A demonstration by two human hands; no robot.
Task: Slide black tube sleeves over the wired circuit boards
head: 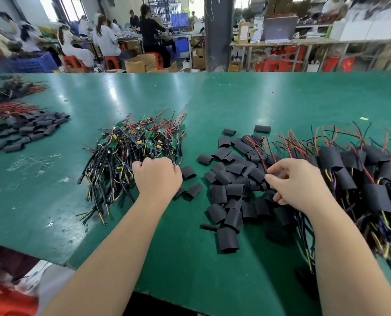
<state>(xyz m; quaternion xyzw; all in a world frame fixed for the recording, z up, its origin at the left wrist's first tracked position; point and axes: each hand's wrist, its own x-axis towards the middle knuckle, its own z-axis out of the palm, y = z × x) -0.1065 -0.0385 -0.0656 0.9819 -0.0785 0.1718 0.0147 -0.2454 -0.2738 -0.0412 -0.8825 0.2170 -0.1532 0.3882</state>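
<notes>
A heap of bare wired circuit boards (135, 147), green with yellow parts and red, black and yellow leads, lies at the middle of the green table (235, 99). My left hand (157, 176) sits at its near right edge, fingers curled into the wires. Loose black tube sleeves (233, 192) are scattered to the right. My right hand (297, 183) hovers over that pile, thumb and fingers pinching at a sleeve; the grip itself is partly hidden. Sleeved boards (360, 174) with trailing wires pile up at far right.
A second pile of black sleeves (30, 131) and bundles of red wires (12, 108) lie at the left. The table's near edge (60, 263) runs diagonally at bottom left. Seated people (103, 37), red stools and cardboard boxes fill the room behind.
</notes>
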